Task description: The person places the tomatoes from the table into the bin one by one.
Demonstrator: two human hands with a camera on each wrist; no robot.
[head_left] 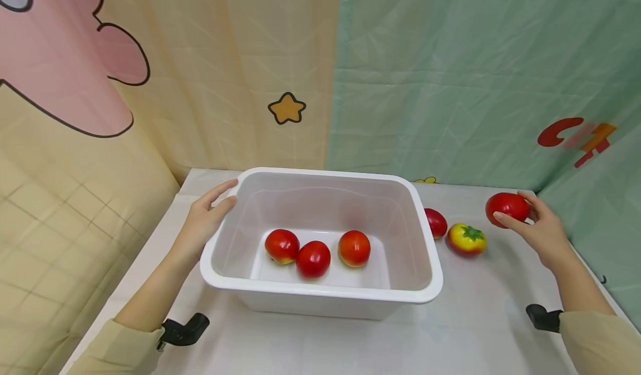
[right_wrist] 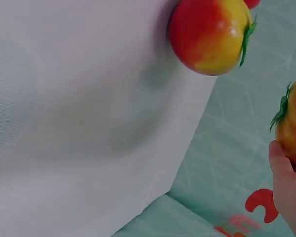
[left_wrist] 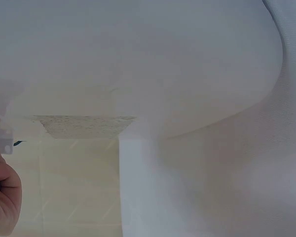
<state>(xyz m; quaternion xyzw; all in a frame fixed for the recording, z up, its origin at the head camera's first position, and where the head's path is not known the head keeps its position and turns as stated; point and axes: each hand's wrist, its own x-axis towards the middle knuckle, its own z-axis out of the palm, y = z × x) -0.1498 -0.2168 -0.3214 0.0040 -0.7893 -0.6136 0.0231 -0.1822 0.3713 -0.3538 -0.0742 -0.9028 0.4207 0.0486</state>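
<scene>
At right of the head view, the right hand [head_left: 546, 233] grips a tomato [head_left: 507, 208]; at centre left, the left hand [head_left: 202, 219] rests relaxed fingers on the tub [head_left: 320, 290]. Three tomatoes [head_left: 312, 259] lie inside at centre (two others [head_left: 467, 239] sit just rightward), so this looks like loading; next seemingly calls for carrying it leftward over the rim, then a gentle release

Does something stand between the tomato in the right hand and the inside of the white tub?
Yes, low down: a yellow-red tomato and a red tomato, then the tub's right rim. The held tomato probably must pass above them.
</scene>
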